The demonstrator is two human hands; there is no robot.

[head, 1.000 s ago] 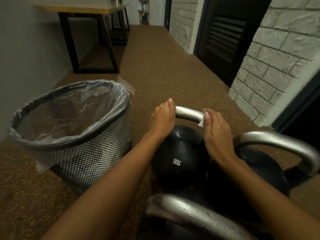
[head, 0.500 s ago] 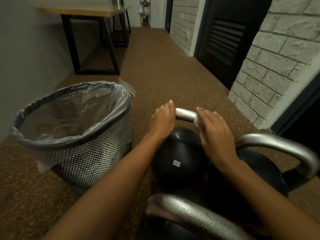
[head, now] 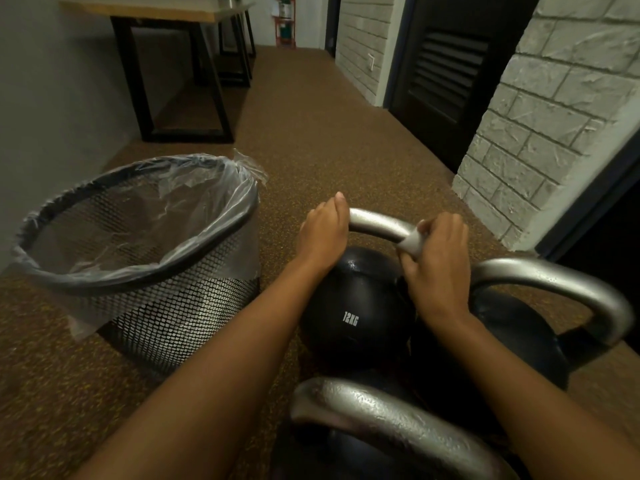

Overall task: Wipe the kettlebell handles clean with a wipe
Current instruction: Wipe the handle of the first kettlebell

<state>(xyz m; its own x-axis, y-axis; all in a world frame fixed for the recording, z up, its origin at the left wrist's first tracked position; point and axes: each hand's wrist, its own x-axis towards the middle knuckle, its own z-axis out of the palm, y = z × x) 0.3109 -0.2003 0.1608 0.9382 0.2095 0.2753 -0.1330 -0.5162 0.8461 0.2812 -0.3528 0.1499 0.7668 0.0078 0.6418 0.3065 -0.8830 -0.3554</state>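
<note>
A black kettlebell (head: pixel 353 306) marked 12KG stands on the floor with a silver handle (head: pixel 377 224). My left hand (head: pixel 323 232) grips the left end of that handle. My right hand (head: pixel 436 258) is curled round the handle's right end and holds a white wipe (head: pixel 412 242) wrapped on the bar. A second kettlebell (head: pixel 519 334) with a silver handle stands to the right. The silver handle of a third kettlebell (head: pixel 391 420) is nearest me at the bottom.
A black mesh waste bin (head: pixel 145 271) lined with a clear plastic bag stands on the brown floor to the left. A dark-legged table (head: pixel 173 74) is at the back left. A grey brick wall (head: pixel 554 140) and a dark door are on the right.
My right hand slid with the wipe left along the handle, then back to its right end, lower on the curve. My left hand has kept its grip.
</note>
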